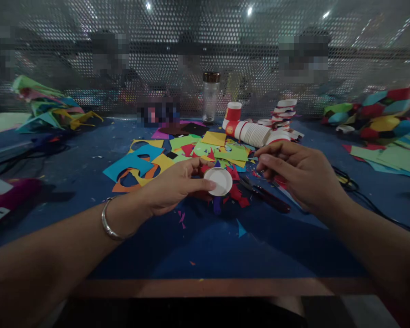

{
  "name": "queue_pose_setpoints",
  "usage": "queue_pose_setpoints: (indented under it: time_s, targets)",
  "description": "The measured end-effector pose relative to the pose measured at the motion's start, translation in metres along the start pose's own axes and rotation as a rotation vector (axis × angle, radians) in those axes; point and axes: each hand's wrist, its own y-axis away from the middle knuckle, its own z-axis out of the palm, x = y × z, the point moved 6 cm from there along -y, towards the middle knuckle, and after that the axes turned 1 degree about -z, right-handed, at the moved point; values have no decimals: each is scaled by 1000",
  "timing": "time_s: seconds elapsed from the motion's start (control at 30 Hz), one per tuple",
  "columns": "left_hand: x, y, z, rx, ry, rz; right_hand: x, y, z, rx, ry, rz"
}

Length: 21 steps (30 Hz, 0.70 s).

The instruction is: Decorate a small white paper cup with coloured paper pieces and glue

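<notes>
My left hand (177, 184) grips a shallow round white paper cup piece (219, 181) between thumb and fingers, its pale round face turned toward me. Purple and red paper shows around its edge; whether that is attached, I cannot tell. To the right and a little higher, my right hand (290, 171) has thumb and fingertips drawn together in a pinch; anything between them is too small to make out. Dark-handled scissors (268, 198) lie on the blue table between the hands, beside red paper scraps (238, 196).
Beyond my hands spread coloured paper sheets (133, 164) with round cut-outs. Behind them are stacked paper cups (254, 133) and a glass bottle (211, 98). A purple power strip (13, 198) sits left, a black cable (372, 205) right. A perforated metal screen (164, 68) closes off the back.
</notes>
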Motion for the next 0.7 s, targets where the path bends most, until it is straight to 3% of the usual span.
queue_pose_setpoints:
  time_s: [0.2, 0.5, 0.7]
  targets:
    - [-1, -5, -3, 5, 54, -5, 1, -7, -15, 137, 32, -17]
    - [3, -8, -18, 134, 106, 38, 6, -17, -28, 127, 252, -41]
    - [1, -3, -5, -3, -114, 48, 10, -26, -37, 15, 483, -21]
